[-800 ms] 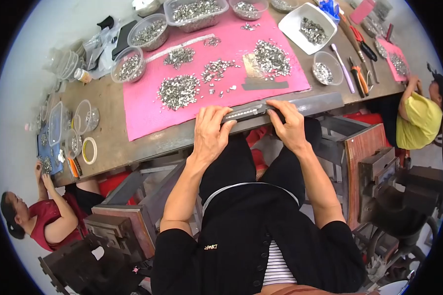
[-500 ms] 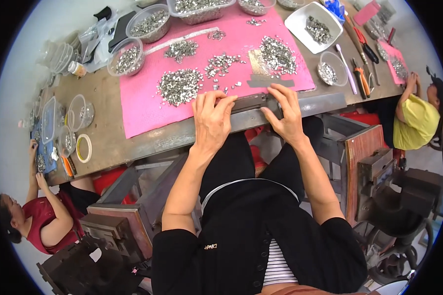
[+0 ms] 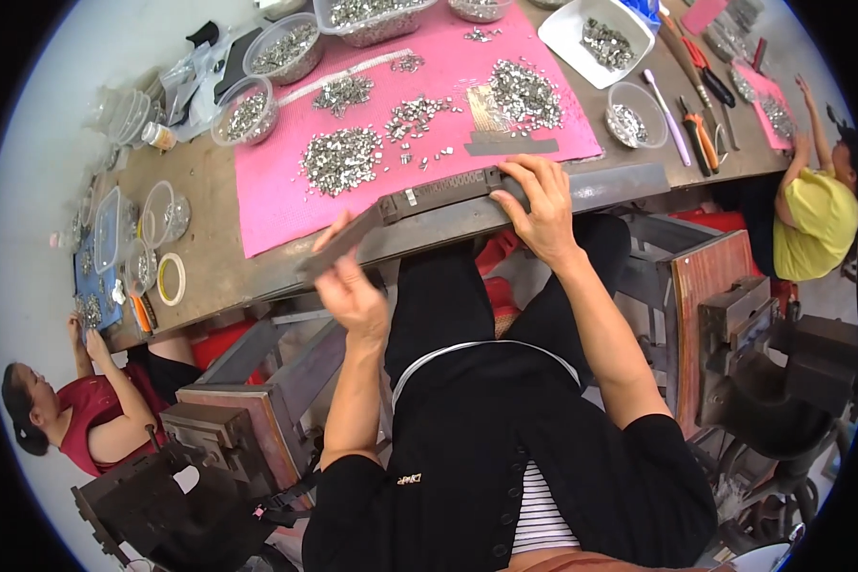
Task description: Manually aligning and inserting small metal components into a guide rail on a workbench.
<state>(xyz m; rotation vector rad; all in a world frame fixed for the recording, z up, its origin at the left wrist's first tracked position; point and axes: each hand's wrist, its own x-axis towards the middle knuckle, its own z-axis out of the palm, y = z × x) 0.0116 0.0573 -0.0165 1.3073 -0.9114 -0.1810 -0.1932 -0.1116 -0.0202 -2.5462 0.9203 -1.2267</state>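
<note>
A long dark metal jig with a row of slots lies along the table's front edge. One small shiny piece sits near its left end. My left hand is closed around a dark flat bar, blurred by motion, that slants down toward me from the jig's left end. I cannot tell whether bar and jig are joined there. My right hand grips the jig's right end between thumb and fingers. Just beyond the jig, small metal pieces lie heaped on a pink mat.
Clear tubs of metal pieces and a white tray stand along the back. Orange-handled pliers and a pale purple stick lie at right. A tape roll is at left. Two other people sit at either side.
My left hand has moved left and toward me with the bar, which now shows the jig's slotted top. My right hand has stayed at the right end.
</note>
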